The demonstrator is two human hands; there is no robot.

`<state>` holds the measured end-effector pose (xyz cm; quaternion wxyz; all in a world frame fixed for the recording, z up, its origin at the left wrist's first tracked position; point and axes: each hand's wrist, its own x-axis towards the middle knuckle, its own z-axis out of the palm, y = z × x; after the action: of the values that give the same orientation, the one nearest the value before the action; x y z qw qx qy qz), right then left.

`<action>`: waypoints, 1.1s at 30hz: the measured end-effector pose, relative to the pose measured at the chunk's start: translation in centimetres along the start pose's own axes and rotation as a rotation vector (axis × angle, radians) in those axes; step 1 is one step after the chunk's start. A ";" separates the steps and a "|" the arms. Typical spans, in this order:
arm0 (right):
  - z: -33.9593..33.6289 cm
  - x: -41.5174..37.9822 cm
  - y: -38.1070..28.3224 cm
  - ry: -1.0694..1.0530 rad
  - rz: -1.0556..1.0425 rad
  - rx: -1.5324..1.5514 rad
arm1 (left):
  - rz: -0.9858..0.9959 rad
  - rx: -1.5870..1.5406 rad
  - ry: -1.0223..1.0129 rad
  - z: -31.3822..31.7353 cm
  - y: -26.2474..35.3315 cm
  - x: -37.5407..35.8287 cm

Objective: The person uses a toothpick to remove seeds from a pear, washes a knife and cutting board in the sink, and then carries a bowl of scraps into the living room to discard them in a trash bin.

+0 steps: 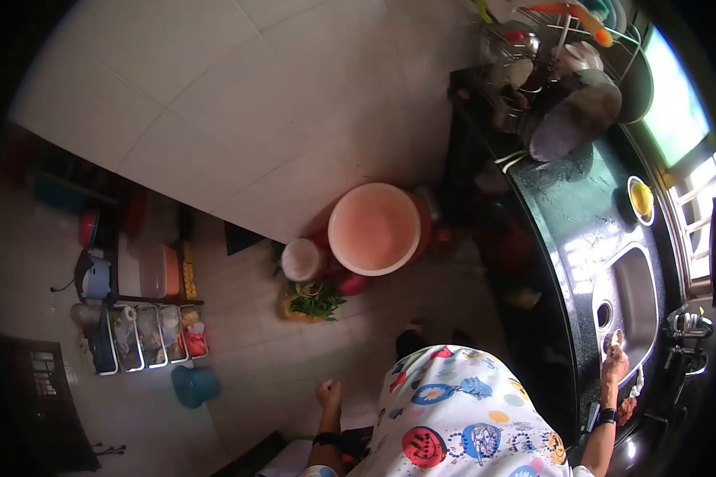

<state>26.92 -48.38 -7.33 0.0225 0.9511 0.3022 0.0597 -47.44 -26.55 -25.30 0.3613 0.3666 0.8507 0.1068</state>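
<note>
My right hand (615,366), with a dark band on the wrist, reaches over the near end of the steel sink (630,298). Its fingers are closed around a small pale item (616,339), too small to name, near the drain (604,314). Down at my left side, my left hand (328,392) hangs above the floor with its fingers curled in and nothing visible in them. Beside my right wrist lies a reddish-brown thing (626,409) that I cannot make out, and a whitish cloth-like piece (638,381) is at the sink's edge.
A yellow item sits in a bowl (630,191) behind the sink. Pans and utensils crowd a dish rack (565,40) on the black counter (537,187). On the floor stand a large round tub (336,230), leafy greens (312,300) and a teal bucket (193,387).
</note>
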 end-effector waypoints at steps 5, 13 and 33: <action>1.4 0.0 -1.3 0.014 -0.060 0.019 | -0.173 -0.183 -0.121 -2.7 1.8 -1.7; -1.9 -0.8 -3.9 0.176 0.019 0.229 | -0.248 -0.480 -0.261 -0.4 6.2 0.9; -5.1 0.5 -1.3 0.147 0.315 0.310 | -0.183 -0.251 -0.522 9.7 15.9 -1.5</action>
<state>25.89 -46.97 -2.36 -0.1555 0.9717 0.1564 0.0844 -31.34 -17.16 -24.31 0.6182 0.2562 0.7388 0.0803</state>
